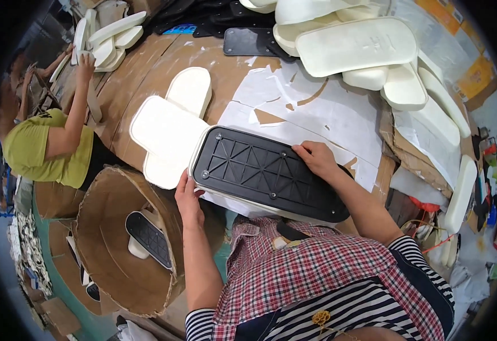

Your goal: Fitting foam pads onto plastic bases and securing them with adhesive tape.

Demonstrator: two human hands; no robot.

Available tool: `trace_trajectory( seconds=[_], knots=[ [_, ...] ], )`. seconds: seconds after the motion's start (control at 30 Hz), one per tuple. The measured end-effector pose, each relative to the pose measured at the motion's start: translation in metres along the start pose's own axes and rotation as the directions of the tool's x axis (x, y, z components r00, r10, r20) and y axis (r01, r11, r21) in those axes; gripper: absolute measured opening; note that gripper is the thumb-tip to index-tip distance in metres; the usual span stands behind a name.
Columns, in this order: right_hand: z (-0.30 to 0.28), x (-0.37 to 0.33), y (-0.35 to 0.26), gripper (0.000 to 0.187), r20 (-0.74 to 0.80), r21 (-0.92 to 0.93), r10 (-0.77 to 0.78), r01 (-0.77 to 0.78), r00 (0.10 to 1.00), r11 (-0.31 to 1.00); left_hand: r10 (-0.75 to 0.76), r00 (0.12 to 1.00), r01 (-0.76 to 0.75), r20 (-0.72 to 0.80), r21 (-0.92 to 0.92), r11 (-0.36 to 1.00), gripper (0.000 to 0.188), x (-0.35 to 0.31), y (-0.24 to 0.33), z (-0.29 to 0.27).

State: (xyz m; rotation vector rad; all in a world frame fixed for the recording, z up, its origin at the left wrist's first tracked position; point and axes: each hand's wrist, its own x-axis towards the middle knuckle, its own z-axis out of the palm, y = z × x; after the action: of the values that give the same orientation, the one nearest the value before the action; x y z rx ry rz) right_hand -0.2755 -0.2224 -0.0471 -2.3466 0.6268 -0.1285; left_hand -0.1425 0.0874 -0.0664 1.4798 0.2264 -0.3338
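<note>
1. The white pads lie at nine o'clock from the black ribbed panel, partly covering one another.
2. The left forearm rises from six o'clock; the left hand, half closed, touches the panel's lower-left corner. Its grip I cannot tell.
3. The panel, at centre, lies on a white base, mostly hidden.
4. The right forearm, from four o'clock, hides its right end; the right hand, loosely curled, touches the upper edge, grip unclear.

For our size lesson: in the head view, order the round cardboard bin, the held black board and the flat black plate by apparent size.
1. Round cardboard bin (largest)
2. Held black board
3. Flat black plate (smallest)
</note>
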Motion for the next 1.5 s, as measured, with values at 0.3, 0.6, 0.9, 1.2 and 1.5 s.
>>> trace_trajectory(
  seconds=[0.3, 0.6, 0.9, 1.2, 1.5],
  knots=[
    [0.005, 0.003, -0.004, 0.042, 0.012, -0.045, -0.009, 0.010, 1.000, 0.999, 0.037, 0.999, -0.038, 0.008, 0.058, 0.998, 0.032, -0.001, 0.007, 0.004],
    [0.009, 0.006, -0.002, 0.041, -0.036, -0.051, -0.069, 0.067, 0.997, 0.996, 0.025, 0.999, -0.024, -0.022, 0.073, 0.997, 0.032, -0.002, 0.007, 0.007],
    [0.012, 0.005, -0.003, 0.039, -0.051, -0.049, -0.072, 0.069, 0.996, 0.996, 0.081, 0.996, -0.082, -0.031, -0.038, 0.996, 0.030, -0.003, 0.007, 0.012],
    [0.018, 0.012, 0.008, 0.041, -0.087, -0.030, -0.056, 0.054, 0.995, 0.998, 0.139, 0.990, -0.139, -0.027, 0.006, 0.990, 0.030, -0.006, 0.012, 0.018],
    [0.028, 0.013, 0.007, 0.039, -0.196, -0.133, -0.173, 0.149, 0.965, 0.980, 0.180, 0.983, -0.181, -0.036, -0.004, 0.984, 0.030, -0.002, 0.008, 0.018]
  ],
)
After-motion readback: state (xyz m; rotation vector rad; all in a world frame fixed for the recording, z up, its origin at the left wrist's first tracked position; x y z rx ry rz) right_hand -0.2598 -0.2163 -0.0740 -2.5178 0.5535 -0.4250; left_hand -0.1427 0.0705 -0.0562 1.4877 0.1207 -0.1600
